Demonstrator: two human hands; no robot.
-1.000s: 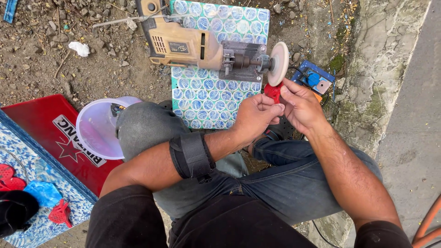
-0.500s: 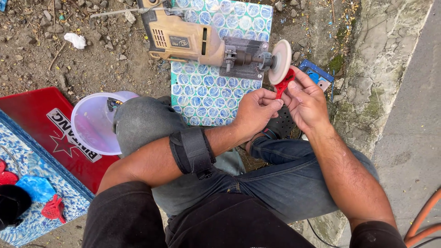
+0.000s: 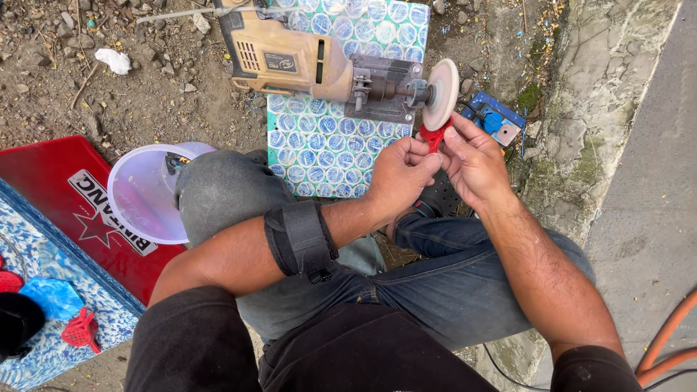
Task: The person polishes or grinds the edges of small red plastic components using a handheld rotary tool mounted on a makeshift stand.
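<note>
Head cam: dirt ground with pebbles, a concrete curb (image 3: pixel 617 94) at 2 o'clock. A patterned tile (image 3: pixel 341 116) lies at 12 with a tan drill (image 3: pixel 305 65) on it, a buffing disc (image 3: pixel 443 94) on its end. Both hands, left hand (image 3: pixel 399 178) and right hand (image 3: pixel 475 163), pinch a small red piece (image 3: pixel 434 136), touching the disc's lower edge. The clear plastic tub (image 3: pixel 145 192) at 9 looks empty.

Around the pale round buffing disc (image 3: pixel 443 93) on the tan electric drill (image 3: pixel 290 62), room is tight: the drill body blocks its left, a blue box (image 3: pixel 496 125) sits just right, both hands crowd below. Bare dirt above it lies open.
</note>
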